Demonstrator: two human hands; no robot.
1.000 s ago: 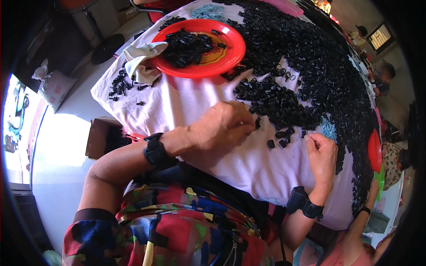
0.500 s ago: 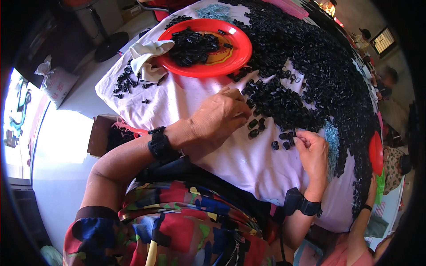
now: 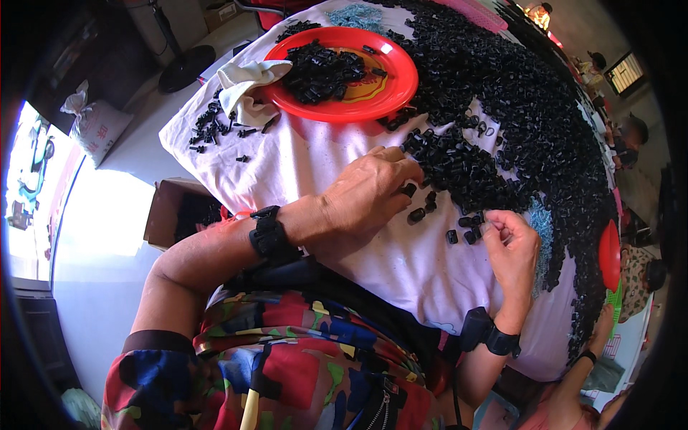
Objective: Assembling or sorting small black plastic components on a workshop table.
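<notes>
My left hand (image 3: pixel 374 188) is closed, its fingers curled down over the pink-white cloth. At its fingertips shows a small black plastic part (image 3: pixel 408 189), which the fingers pinch. My right hand (image 3: pixel 513 242) is closed too, thumb and index finger pressed together beside a small cluster of black plastic parts (image 3: pixel 470 235). What sits in that pinch is too small to make out. Between the hands a few loose black parts (image 3: pixel 417 214) lie on the cloth. Just beyond them spreads a large heap of black plastic parts (image 3: pixel 502 93).
A red plate (image 3: pixel 401 93) holding black pieces stands at the far left, a whitish glove (image 3: pixel 247 89) over its rim. Pale blue small pieces (image 3: pixel 541 240) are heaped right of my right hand. A cardboard box (image 3: pixel 163 215) is below the table edge. Another person's arm (image 3: pixel 584 358) reaches in at right.
The whole view has shifted slightly, moving the table a little right and up. My left fingers have closed at a black part near the loose ones. My right hand stays by its cluster.
</notes>
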